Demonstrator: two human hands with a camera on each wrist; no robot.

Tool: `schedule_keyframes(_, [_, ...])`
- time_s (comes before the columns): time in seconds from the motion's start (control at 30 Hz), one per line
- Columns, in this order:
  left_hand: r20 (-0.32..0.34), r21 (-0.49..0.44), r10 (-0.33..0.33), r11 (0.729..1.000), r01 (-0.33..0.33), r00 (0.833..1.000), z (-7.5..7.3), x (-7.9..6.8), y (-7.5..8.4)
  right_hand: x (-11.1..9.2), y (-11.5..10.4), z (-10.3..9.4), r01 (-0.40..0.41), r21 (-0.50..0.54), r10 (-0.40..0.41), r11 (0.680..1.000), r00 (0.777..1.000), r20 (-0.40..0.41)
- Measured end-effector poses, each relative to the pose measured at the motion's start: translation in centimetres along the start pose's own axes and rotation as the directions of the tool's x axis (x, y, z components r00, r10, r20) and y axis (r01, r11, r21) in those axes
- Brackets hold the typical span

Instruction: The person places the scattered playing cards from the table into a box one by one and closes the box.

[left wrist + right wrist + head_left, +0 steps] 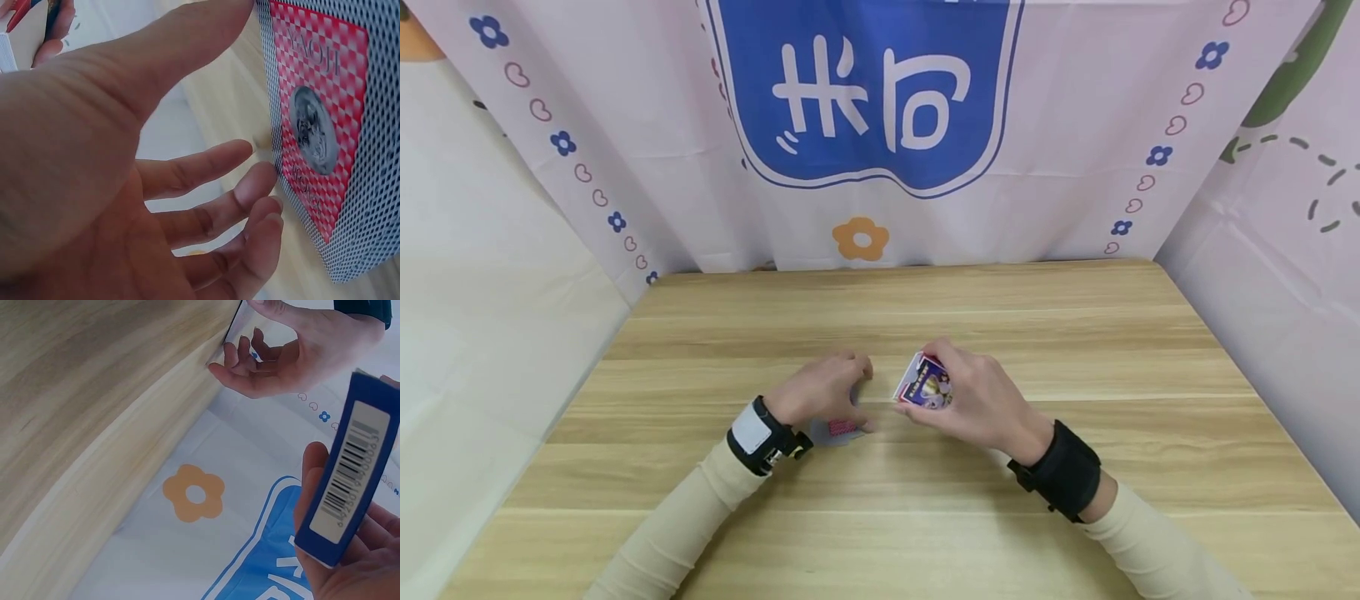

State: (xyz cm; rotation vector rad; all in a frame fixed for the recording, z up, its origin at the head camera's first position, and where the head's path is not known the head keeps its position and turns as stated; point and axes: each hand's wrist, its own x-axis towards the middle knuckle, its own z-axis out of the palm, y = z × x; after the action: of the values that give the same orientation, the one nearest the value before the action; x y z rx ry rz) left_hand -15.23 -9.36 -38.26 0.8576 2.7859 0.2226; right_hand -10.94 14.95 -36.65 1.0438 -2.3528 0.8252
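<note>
A deck of playing cards (842, 427) lies on the wooden table, partly hidden under my left hand (823, 389). In the left wrist view its top card (322, 131) has a red checkered back with a round grey emblem and a black-and-white patterned border. My left thumb and loosely bent fingers are spread at the deck's edge; whether they touch it is hard to tell. Off the table, my right hand (981, 400) grips a small card box (929, 387) between thumb and fingers. In the right wrist view the box (344, 478) shows a blue side with a barcode label.
The wooden table (925, 508) reaches back to a white hanging cloth (670, 183) with a blue sign and an orange flower. More pale cloth (497, 308) hangs along the left side, and a printed cloth (1285, 275) along the right.
</note>
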Motion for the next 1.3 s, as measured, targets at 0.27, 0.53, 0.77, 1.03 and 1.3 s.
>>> schedule_keyframes(0.27, [0.008,-0.043,-0.085,0.995,0.086,0.996,-0.9,-0.3,-0.8,-0.1,0.0,0.0,-0.007,-0.005,0.007,1.000,1.000,0.002])
schedule_keyframes(0.53, [0.050,-0.095,-0.066,0.993,0.070,0.997,-0.8,-0.4,-0.9,-0.1,0.0,0.1,0.000,-0.004,0.000,1.000,1.000,0.001])
schedule_keyframes(0.77, [-0.015,-0.120,-0.049,0.992,0.047,0.999,-0.7,0.0,-0.9,0.0,-0.1,0.3,0.005,-0.003,-0.005,1.000,1.000,0.002])
schedule_keyframes(1.03, [-0.079,-0.022,0.020,1.000,-0.022,0.997,-0.7,0.2,-0.7,-0.1,0.0,0.3,0.007,-0.006,-0.007,1.000,1.000,0.015])
schedule_keyframes(1.3, [-0.071,-0.173,0.104,0.978,-0.115,0.992,-1.1,0.3,-0.9,0.0,0.2,0.1,0.006,-0.014,-0.005,1.000,1.000,0.013])
